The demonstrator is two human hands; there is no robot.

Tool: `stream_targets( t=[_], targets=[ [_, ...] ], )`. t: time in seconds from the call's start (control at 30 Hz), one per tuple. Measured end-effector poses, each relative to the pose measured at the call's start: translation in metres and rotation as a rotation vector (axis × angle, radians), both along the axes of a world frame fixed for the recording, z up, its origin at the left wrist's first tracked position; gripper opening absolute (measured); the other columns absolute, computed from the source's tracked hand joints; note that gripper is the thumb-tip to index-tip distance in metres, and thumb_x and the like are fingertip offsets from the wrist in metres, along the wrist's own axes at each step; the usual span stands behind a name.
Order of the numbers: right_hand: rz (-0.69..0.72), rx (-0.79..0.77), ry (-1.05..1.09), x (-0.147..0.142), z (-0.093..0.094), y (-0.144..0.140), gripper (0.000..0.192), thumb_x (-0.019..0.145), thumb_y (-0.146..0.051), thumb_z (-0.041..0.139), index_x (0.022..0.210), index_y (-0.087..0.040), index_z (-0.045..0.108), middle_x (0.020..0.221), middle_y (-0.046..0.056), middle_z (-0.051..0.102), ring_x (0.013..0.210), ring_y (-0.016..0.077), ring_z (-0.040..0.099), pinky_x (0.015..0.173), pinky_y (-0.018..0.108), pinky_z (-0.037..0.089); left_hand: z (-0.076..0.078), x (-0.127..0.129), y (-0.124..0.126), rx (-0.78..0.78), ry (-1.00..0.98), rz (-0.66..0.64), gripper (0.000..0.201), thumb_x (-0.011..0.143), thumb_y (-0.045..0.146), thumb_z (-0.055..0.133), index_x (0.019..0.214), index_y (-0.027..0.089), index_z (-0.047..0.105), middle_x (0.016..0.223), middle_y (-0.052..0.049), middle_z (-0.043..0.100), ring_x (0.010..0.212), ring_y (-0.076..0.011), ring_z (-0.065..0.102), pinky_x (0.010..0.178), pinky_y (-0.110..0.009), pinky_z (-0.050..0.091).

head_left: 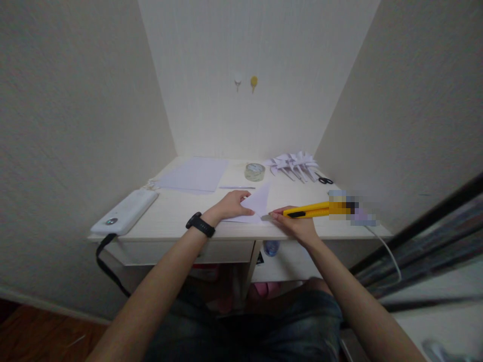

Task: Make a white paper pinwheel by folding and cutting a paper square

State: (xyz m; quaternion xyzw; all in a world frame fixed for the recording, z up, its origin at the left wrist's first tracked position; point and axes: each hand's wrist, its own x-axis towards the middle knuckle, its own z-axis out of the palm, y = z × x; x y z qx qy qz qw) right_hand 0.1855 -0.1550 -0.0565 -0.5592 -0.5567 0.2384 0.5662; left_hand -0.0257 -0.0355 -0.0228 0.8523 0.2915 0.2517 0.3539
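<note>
My left hand [230,205], with a black watch on the wrist, presses down on a folded white paper [256,202] near the front edge of the pale desk [177,213]. The paper's upper flap stands up in a triangle. My right hand [294,223] grips a yellow utility knife [313,209], its blade end pointing left at the paper's lower right edge. The handle points away to the right.
A stack of white sheets [194,174] lies at the back left, a tape roll [254,171] in the middle, several folded paper pieces [292,165] and black scissors [324,180] at the back right. A white power bank [126,212] with a black strap sits at the left edge.
</note>
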Motion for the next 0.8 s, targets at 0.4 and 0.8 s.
stream_targets(
  t=[0.4,0.8],
  targets=[
    [0.027,0.002,-0.012,-0.0008,0.0016,-0.0029,0.033,0.069,-0.051,0.077,0.081,-0.021,0.078,0.083,0.006,0.077,0.079,0.0235,0.069,0.078,0.036,0.056,0.0020,-0.0004,-0.0018,0.004,0.008,-0.005,0.034,0.064,0.027,0.079,0.093,0.013,0.069,0.094,-0.007,0.073,0.087,-0.0218,0.066,0.082,-0.032,0.050],
    [0.044,-0.007,-0.042,-0.0023,0.0074,-0.0047,0.031,0.069,-0.051,0.077,0.078,-0.021,0.077,0.082,0.007,0.077,0.078,0.0246,0.069,0.076,0.039,0.056,0.0064,0.0022,0.0036,-0.004,0.026,-0.130,0.061,0.058,0.030,0.085,0.113,0.014,0.066,0.109,-0.008,0.073,0.098,-0.0259,0.066,0.087,-0.035,0.050]
  ],
)
